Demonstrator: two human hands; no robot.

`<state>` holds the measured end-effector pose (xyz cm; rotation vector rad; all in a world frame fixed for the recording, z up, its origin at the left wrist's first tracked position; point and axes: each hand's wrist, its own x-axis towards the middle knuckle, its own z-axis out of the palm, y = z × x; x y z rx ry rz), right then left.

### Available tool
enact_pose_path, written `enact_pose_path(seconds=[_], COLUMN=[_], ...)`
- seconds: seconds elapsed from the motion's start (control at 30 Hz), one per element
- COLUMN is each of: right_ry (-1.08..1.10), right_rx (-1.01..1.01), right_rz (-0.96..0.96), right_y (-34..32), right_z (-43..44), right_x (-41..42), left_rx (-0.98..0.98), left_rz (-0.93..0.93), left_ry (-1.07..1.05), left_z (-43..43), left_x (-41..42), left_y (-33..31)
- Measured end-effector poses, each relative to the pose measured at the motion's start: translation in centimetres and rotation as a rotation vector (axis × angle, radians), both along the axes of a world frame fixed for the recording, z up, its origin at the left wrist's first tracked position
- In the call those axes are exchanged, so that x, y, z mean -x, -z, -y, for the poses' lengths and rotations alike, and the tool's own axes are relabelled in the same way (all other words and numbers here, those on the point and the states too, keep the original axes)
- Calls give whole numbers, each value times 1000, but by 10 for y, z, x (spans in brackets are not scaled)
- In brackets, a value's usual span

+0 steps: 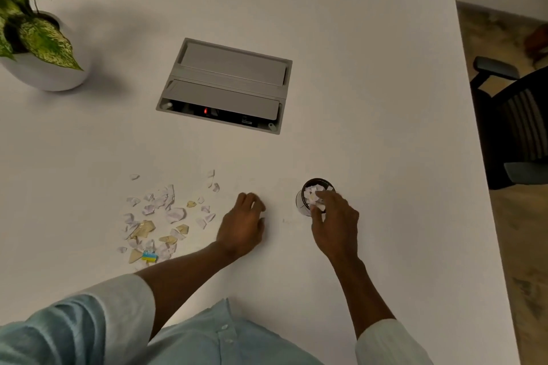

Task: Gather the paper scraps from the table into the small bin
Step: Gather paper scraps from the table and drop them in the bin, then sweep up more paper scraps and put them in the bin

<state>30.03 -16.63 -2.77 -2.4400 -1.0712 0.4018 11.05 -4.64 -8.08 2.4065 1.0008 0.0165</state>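
A small dark round bin [308, 187] stands on the white table [370, 98], holding white paper scraps. My right hand [333, 224] reaches over its near rim, fingers pinched on a few white scraps at the bin's mouth. My left hand [244, 224] rests on the table left of the bin, fingers curled loosely, nothing visible in it. A scatter of white, tan and one blue-yellow paper scraps [161, 216] lies on the table left of my left hand.
A grey cable box [228, 83] with hinged lids is sunk into the table's middle. A potted plant [38, 38] stands at the far left. The table's right edge runs past a dark office chair [516, 118].
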Motion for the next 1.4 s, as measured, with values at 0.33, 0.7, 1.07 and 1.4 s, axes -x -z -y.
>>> enact_pose_path(seconds=[0.33,0.7,1.07,1.4], right_ry=[-255,-134,-352,-408], right_rx=[525,390,213,471], right_rz=[105,213,128,188], right_y=[37,13,22,69], right_z=[-18,-36,-31,-25], right_x=[-5,0,64,62], left_rx=[40,67,164,131], left_rz=[-364,-306,-296,-366], left_ry=[191,170,201,246], left_z=[25,24,18,19], left_x=[87,90,100,102], left_y=[38,46,49,49])
